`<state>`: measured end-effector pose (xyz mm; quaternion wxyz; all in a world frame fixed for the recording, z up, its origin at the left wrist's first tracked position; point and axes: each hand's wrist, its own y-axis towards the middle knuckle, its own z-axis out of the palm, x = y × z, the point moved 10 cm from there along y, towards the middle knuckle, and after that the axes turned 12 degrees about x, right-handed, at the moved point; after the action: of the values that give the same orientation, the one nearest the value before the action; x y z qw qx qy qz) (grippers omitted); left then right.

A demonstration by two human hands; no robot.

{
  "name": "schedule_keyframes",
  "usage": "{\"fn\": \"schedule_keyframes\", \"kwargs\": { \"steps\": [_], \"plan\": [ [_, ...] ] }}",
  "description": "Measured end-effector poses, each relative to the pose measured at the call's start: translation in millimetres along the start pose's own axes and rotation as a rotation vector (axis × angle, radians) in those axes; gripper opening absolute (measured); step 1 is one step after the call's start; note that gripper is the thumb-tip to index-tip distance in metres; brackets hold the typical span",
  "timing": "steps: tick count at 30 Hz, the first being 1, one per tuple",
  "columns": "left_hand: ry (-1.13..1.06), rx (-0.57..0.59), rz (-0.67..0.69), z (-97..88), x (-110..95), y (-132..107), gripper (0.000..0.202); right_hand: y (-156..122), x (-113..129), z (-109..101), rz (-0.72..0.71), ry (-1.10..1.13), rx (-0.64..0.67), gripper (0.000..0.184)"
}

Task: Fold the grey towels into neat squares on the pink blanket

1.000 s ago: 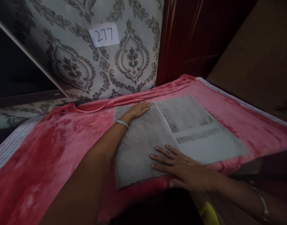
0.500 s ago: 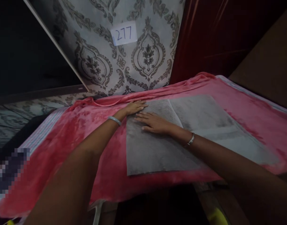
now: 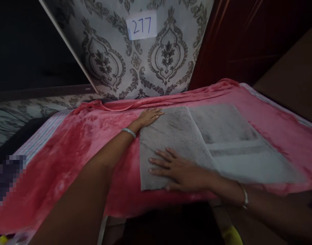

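Observation:
A grey towel-like cloth (image 3: 171, 131) lies flat on a pink plush blanket (image 3: 120, 200), its left part folded over the rest. On the cloth's far left corner rests my left hand (image 3: 149, 117), fingers stretched out, a bangle at the wrist. My right hand (image 3: 182, 170) is spread over the near part of the folded layer, palm down, slightly blurred. Neither hand grips anything. To the right, the cloth's lower layer shows a paler band (image 3: 252, 166) near its end.
Behind the blanket stands a patterned wall (image 3: 168, 54) with a paper marked 277 (image 3: 142, 25). A dark screen-like panel (image 3: 38, 51) is at the left, a dark red panel (image 3: 229, 41) at the right. Something yellow (image 3: 233, 236) lies low in front.
My right hand has slid from the far left corner toward the near edge of the cloth, its fingers now wider apart. My left hand stays at the far corner. The view has shifted slightly.

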<state>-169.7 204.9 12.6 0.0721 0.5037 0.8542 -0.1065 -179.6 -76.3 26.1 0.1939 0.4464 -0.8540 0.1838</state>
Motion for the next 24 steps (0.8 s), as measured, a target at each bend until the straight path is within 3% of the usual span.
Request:
{"fn": "schedule_keyframes", "kwargs": {
  "steps": [3,6,9,13,18,24],
  "plan": [
    [0.001,0.014,-0.018,1.0,-3,0,0.052,-18,30,18,-0.012,0.096,0.066,0.063],
    [0.027,0.036,-0.039,-4.2,-10,-2,0.051,-22,42,15,-0.019,0.179,0.078,0.064],
    [0.078,0.051,-0.047,-17.3,-19,-7,0.05,-5,29,-9,-0.003,0.179,-0.021,0.065],
    [0.074,0.048,0.0,-31.2,-30,-21,0.051,46,-7,-38,0.05,-0.024,-0.124,0.065],
    [0.042,0.092,-0.059,-5.8,-24,-38,0.055,91,-36,-39,0.112,-0.183,-0.15,0.063],
    [0.007,0.049,-0.101,9.2,-13,-42,0.058,74,-6,-10,0.033,-0.158,-0.042,0.067]
  ]
}}
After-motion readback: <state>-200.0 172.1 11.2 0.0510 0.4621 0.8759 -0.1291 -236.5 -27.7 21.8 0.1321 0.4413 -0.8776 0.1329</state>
